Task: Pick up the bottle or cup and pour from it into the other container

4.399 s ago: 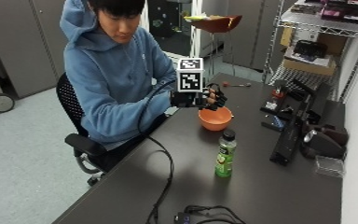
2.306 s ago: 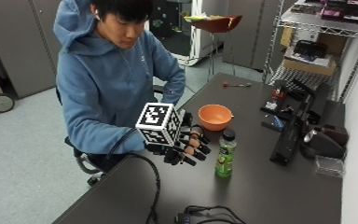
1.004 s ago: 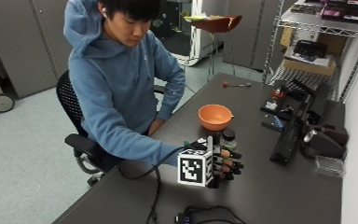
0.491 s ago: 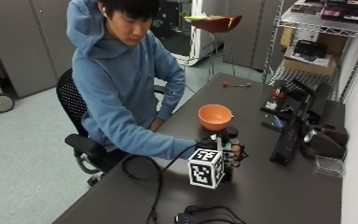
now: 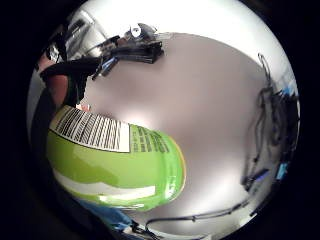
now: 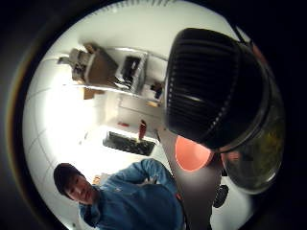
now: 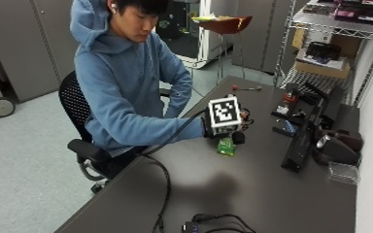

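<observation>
My gloved right hand [image 7: 237,130] grips a green-labelled bottle [image 7: 225,145] and holds it lifted off the dark table [image 7: 251,194], tilted with its black cap [image 7: 238,138] to one side. The bottle's green label [image 5: 115,165] fills the little finger side palm view. Its ribbed black cap [image 6: 211,86] looms large in the thumb side palm view, and the orange bowl [image 6: 192,153] stands on the table beyond it. In the outside view my hand and the bottle hide the bowl.
Black devices and tools [image 7: 303,136] lie along the table's far right side beside a wire shelf [image 7: 329,43]. Cables [image 7: 219,223] lie at the near edge. A small red-tipped tool [image 7: 245,88] lies at the far end. The person sits at the table's left.
My hand closed round the bottle where it stood, then lifted it and carried it toward the bowl, tilting it. The bowl is now covered in the outside view.
</observation>
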Demonstrator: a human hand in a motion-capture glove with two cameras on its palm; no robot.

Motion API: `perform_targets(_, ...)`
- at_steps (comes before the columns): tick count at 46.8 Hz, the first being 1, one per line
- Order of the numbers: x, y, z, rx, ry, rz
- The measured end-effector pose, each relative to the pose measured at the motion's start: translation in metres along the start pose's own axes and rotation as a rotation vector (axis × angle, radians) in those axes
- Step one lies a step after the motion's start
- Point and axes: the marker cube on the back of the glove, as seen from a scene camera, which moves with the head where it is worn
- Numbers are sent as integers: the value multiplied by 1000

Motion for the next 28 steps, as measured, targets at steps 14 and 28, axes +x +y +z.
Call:
perform_targets(14,-58,-8,0,-269,469,-24)
perform_targets(28,-88,-18,20,-458,830,-41)
